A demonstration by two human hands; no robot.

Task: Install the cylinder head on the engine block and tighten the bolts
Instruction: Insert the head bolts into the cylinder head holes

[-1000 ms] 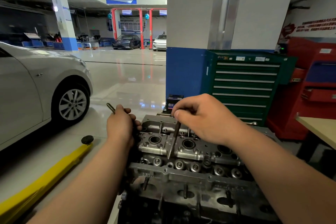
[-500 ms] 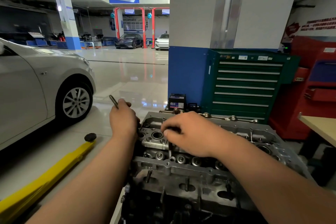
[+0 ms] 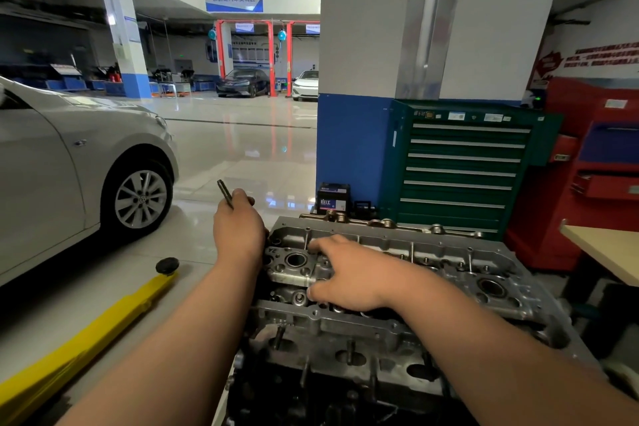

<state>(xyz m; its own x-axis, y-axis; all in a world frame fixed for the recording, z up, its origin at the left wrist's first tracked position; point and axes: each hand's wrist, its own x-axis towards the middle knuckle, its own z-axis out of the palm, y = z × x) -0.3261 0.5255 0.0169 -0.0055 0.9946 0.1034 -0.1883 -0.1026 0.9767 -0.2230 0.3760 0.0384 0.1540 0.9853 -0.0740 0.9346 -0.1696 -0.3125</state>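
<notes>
The grey aluminium cylinder head (image 3: 449, 263) sits on the dark engine block (image 3: 311, 387) right in front of me. My left hand (image 3: 238, 232) is at the head's left end and grips a long dark bolt (image 3: 225, 194) whose threaded tip sticks up and left out of the fist. My right hand (image 3: 349, 273) lies low over the head's left-middle area, fingers bent down onto the casting near a round bore (image 3: 296, 259). What the fingertips touch is hidden; the bolt seen earlier in this hand is out of sight.
A silver car (image 3: 69, 162) stands at the left, with a yellow lift arm (image 3: 83, 339) on the floor beside the engine. Behind the engine are a green drawer cabinet (image 3: 463, 166), a small battery (image 3: 333, 199), a red cabinet (image 3: 594, 166) and a table corner (image 3: 608, 252) at right.
My right hand lowered a long bolt into the head; the bolt went out of sight and the hand now lies flat on the casting. The left hand kept its bolt.
</notes>
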